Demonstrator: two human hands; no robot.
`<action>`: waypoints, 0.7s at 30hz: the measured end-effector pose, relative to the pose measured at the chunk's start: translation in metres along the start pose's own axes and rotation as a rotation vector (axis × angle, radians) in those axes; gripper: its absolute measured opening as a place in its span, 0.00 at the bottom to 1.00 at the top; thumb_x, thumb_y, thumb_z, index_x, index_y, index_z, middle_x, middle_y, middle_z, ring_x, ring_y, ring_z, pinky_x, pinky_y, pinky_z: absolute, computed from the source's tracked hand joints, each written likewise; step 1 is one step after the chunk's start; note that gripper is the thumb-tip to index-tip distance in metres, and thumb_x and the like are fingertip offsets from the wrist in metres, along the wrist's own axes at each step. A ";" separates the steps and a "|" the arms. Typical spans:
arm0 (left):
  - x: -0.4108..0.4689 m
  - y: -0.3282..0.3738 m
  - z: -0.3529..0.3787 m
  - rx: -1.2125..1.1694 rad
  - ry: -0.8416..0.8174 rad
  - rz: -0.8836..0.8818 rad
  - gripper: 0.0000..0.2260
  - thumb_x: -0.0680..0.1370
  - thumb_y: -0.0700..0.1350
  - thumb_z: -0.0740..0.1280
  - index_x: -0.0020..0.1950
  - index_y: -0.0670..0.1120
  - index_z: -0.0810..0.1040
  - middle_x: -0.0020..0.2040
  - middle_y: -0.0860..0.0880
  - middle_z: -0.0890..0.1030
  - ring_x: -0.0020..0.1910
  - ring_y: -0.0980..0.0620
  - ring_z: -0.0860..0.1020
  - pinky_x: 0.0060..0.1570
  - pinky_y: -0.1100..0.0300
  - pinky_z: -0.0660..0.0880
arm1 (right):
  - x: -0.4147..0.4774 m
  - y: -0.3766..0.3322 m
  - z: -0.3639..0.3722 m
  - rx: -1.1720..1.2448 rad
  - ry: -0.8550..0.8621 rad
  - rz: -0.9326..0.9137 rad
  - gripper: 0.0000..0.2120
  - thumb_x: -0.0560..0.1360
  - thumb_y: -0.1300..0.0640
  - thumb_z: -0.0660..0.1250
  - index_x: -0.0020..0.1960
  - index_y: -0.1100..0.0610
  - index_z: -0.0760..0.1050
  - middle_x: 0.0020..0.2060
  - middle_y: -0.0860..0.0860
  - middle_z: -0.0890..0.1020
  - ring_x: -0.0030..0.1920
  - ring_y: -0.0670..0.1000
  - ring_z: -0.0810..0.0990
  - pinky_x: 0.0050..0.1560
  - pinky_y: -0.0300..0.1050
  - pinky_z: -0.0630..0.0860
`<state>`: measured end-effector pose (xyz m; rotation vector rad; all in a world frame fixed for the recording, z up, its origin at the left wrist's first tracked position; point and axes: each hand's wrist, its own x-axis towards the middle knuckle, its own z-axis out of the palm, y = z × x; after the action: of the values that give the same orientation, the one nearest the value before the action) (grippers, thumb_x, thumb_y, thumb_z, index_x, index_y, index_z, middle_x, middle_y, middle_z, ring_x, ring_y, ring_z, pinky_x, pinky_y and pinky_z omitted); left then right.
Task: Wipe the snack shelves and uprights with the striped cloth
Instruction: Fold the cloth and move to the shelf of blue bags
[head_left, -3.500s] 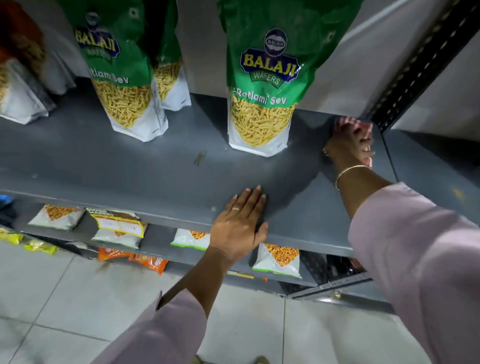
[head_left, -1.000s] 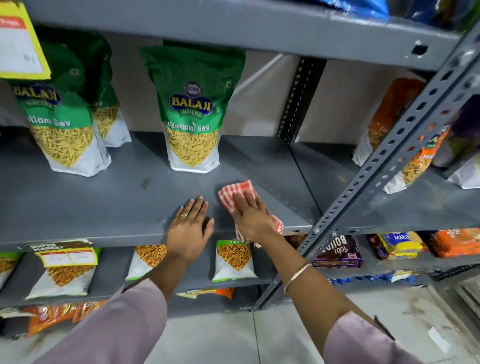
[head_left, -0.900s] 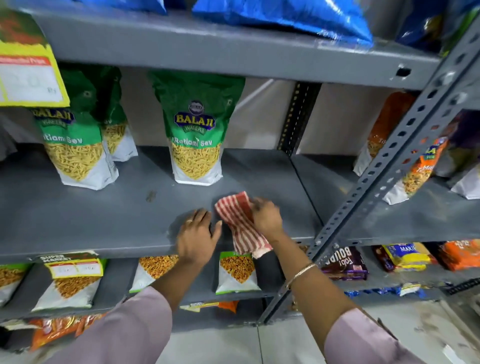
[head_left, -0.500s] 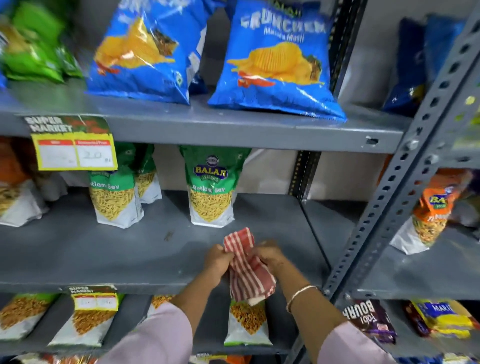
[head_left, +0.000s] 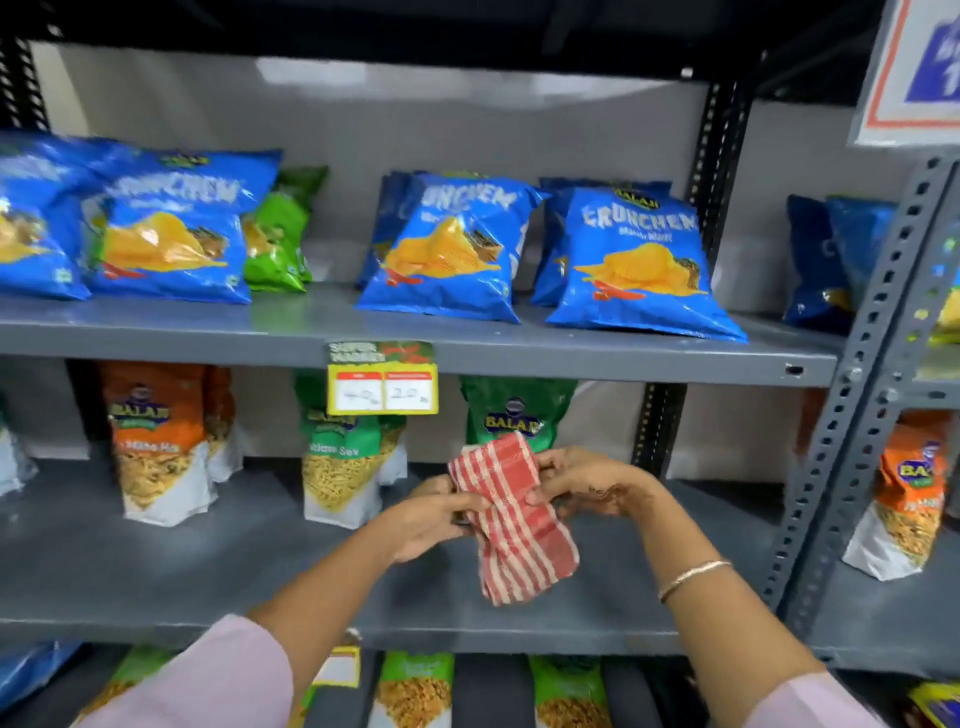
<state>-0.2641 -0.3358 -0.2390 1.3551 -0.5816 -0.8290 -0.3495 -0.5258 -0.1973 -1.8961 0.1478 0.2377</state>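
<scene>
Both hands hold the red-and-white striped cloth (head_left: 511, 517) in the air above the middle grey shelf (head_left: 156, 566). My left hand (head_left: 434, 517) pinches its left edge. My right hand (head_left: 584, 480) grips its upper right side. The folded cloth hangs down between them, clear of the shelf surface. A perforated grey upright (head_left: 857, 384) rises at the right. The upper shelf (head_left: 519, 358) runs across just above my hands.
Blue Crunchem chip bags (head_left: 631, 265) stand on the upper shelf. Green (head_left: 345, 457) and orange (head_left: 156, 441) Balaji pouches stand at the back of the middle shelf. A yellow price tag (head_left: 383, 389) hangs from the upper shelf edge. More pouches fill the shelf below.
My right hand stopped wiping the shelf and lifted the cloth. My left hand left the shelf and took the cloth's other side. The view tilted upward to the upper shelf.
</scene>
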 end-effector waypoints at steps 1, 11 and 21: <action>-0.018 0.013 -0.008 0.026 -0.044 0.021 0.10 0.75 0.30 0.65 0.52 0.42 0.78 0.48 0.46 0.84 0.47 0.51 0.81 0.47 0.58 0.78 | -0.004 -0.019 0.010 -0.064 -0.022 -0.021 0.14 0.72 0.69 0.69 0.52 0.53 0.80 0.43 0.45 0.86 0.43 0.44 0.84 0.44 0.40 0.81; -0.130 0.187 -0.089 0.196 0.058 0.477 0.08 0.75 0.39 0.66 0.53 0.41 0.77 0.45 0.45 0.82 0.39 0.52 0.80 0.40 0.60 0.78 | -0.013 -0.216 0.095 0.010 0.089 -0.456 0.14 0.74 0.72 0.65 0.55 0.58 0.77 0.42 0.47 0.86 0.41 0.44 0.85 0.45 0.37 0.82; -0.004 0.251 -0.162 0.269 0.559 0.377 0.16 0.74 0.30 0.68 0.29 0.37 0.67 0.17 0.45 0.71 0.18 0.51 0.71 0.21 0.62 0.67 | 0.134 -0.266 0.083 -0.142 0.766 -0.226 0.11 0.68 0.69 0.71 0.31 0.62 0.72 0.30 0.59 0.77 0.28 0.54 0.81 0.30 0.46 0.78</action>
<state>-0.0953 -0.2314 -0.0162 1.5737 -0.4900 -0.0508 -0.1684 -0.3574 -0.0116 -2.0386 0.4337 -0.6580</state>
